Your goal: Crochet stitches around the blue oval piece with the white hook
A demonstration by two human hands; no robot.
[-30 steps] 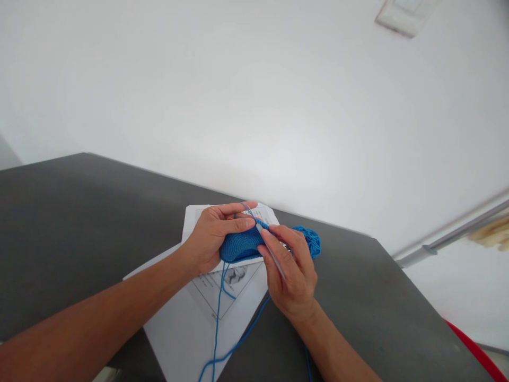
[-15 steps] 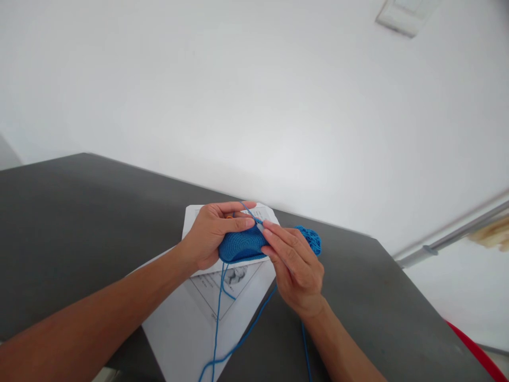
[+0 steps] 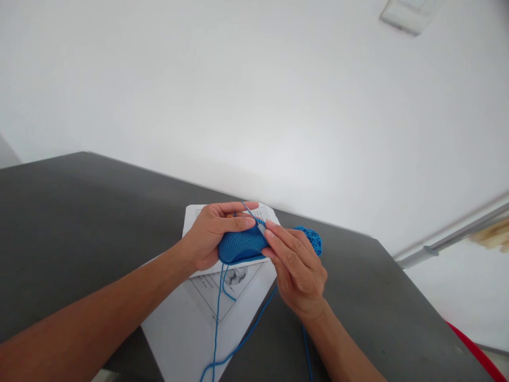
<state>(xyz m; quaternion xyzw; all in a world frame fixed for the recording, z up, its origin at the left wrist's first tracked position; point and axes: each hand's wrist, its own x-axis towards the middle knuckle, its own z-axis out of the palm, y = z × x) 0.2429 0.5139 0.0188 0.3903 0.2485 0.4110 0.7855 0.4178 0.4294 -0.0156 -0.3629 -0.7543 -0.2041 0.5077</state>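
A rounded blue crochet piece (image 3: 240, 245) is pinched at its upper edge by my left hand (image 3: 214, 228), thumb on top. A strand of blue yarn runs over the outstretched index finger of that hand down to the edge. In my right hand (image 3: 298, 262) is a crochet hook (image 3: 261, 228) with a grey grip, held between thumb and fingers. Its tip meets the top edge of the piece, near the left thumb; the point itself is too small to make out. Loose yarn strands (image 3: 218, 318) hang below the piece across the paper.
Printed sheets of paper (image 3: 175, 329) lie under my hands on the dark grey table (image 3: 99, 223). Behind my right hand sits a bundle of blue yarn (image 3: 312, 241). A white wall (image 3: 254, 106) rises beyond the table's far edge. A grey pole (image 3: 457, 239) stands off to the right.
My right hand and the hook have shifted very slightly to the right. My left hand keeps the same grip on the crochet piece.
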